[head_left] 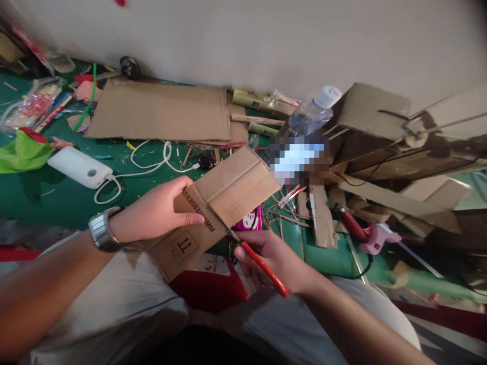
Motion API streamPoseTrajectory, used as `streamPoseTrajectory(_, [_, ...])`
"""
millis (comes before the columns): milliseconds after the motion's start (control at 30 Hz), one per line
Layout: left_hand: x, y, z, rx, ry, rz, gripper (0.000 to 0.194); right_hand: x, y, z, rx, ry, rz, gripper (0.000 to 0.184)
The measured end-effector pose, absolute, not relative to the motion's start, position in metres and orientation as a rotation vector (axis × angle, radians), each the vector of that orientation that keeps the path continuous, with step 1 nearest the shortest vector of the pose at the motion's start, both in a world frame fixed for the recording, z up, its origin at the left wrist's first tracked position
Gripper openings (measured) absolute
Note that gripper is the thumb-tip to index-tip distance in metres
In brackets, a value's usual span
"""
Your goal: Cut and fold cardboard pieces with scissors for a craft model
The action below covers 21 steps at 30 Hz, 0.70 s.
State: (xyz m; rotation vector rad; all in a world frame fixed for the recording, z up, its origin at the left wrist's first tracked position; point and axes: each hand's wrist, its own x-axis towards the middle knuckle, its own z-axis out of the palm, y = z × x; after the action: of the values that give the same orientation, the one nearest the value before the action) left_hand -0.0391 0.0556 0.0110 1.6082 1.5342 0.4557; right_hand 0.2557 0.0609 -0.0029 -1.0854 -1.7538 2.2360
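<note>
A piece of printed cardboard (243, 185) is held at a slant above my lap, near the edge of the green table. My left hand (160, 210) grips its left side, thumb on the printed face and fingers behind. My right hand (262, 258) is closed around red-handled scissors (266, 268), whose blades lie across the cardboard along a cut line. The part of the cardboard nearest me bears black lettering and a two-arrow mark; the far part has a crease across it. The fingers of my left hand behind the sheet are hidden.
On the green table (23, 195) lie a large cardboard sheet (163, 111), a white power bank (79, 167) with its cable, and a pink glue gun (376, 238). A plastic bottle (312, 111) stands near a blurred bright screen (299, 159). Cardboard constructions (376, 111) fill the right side.
</note>
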Motion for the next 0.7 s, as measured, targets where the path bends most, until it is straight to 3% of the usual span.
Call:
streamPoseTrajectory(467, [-0.043, 0.057, 0.009, 1.621, 1.495, 0.457, 0.053, 0.25, 0.048, -0.002, -1.205, -1.726, 2.177, 0.064])
streamPoseTrajectory(700, [-0.04, 0.057, 0.013, 1.634, 1.503, 0.448, 0.053, 0.248, 0.048, -0.004, -1.133, -1.748, 2.082, 0.056])
